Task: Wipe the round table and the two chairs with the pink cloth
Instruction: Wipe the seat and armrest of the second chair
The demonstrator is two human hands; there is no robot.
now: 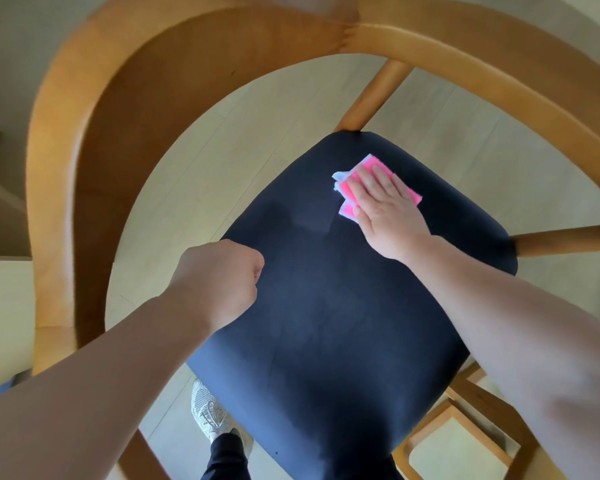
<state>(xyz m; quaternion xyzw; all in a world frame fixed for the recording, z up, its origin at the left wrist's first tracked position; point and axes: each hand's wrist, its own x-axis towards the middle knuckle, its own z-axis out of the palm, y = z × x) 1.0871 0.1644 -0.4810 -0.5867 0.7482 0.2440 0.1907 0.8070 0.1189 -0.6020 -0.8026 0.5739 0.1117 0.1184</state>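
Note:
A wooden chair fills the view, with a curved backrest point(84, 140) and a dark blue padded seat point(343, 323). The folded pink cloth point(371, 168) lies on the far right part of the seat. My right hand point(385, 206) presses flat on it with straight fingers, covering most of the cloth. My left hand point(219, 278) hovers at the seat's left edge with its fingers curled into a fist, holding nothing. The round table and the other chair are out of sight.
Pale plank floor point(243, 140) shows around the chair. My white sneaker point(212, 414) stands by the seat's near-left corner. Wooden legs and stretchers point(465, 420) show at the lower right. A pale surface point(0, 306) lies at the left edge.

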